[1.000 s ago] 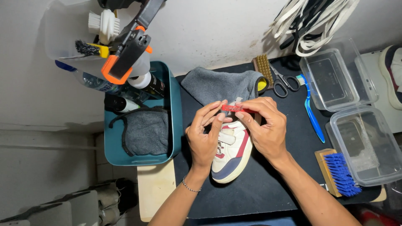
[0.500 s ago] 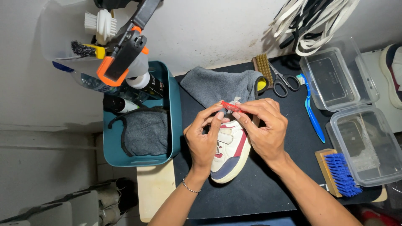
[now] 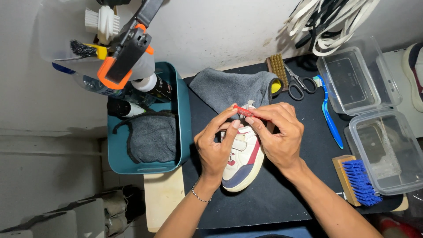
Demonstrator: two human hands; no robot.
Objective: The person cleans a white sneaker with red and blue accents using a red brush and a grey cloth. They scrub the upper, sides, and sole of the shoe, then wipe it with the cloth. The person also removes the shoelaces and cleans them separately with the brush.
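At centre, hands: left hand (image 3: pixel 214 147) and right hand (image 3: pixel 278 134) both pinch a thin red shoelace (image 3: pixel 242 110) between fingertips.
Shoe: small white sneaker with red and navy panels (image 3: pixel 243 161), lying under both hands on the black work mat (image 3: pixel 273 198).
Behind: folded grey cloth (image 3: pixel 229 88), just beyond the sneaker's tongue.
Left: teal plastic bin (image 3: pixel 184 110) holding a dark grey towel (image 3: pixel 152 136).
Right: blue toothbrush (image 3: pixel 328 114), steel scissors (image 3: pixel 299 83), blue-bristled wooden brush (image 3: pixel 357 180), clear plastic tubs (image 3: pixel 387 150).
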